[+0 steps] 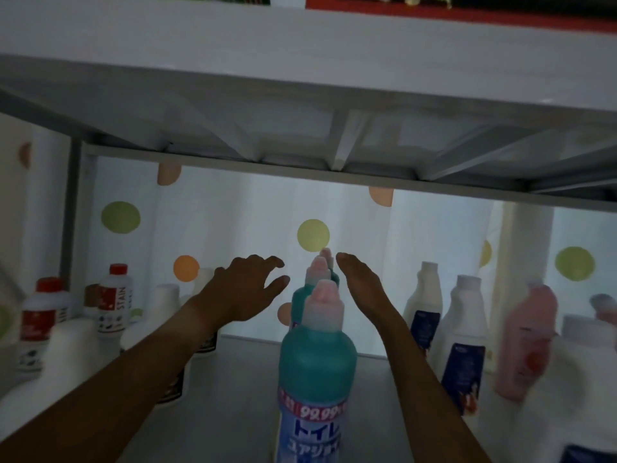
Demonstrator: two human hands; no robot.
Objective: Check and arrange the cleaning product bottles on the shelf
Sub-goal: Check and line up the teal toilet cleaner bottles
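A row of teal bottles with pale pink caps runs front to back down the middle of the shelf; the nearest teal bottle has a blue label, and a second teal bottle stands behind it. My left hand hovers left of the rear bottles with fingers spread, holding nothing. My right hand is held flat and straight just right of the rear bottle's cap; whether it touches is unclear.
White bottles with red caps and plain white bottles crowd the left side. White bottles with dark labels and a pink bottle stand right. The upper shelf's underside hangs low overhead. A dotted curtain backs the shelf.
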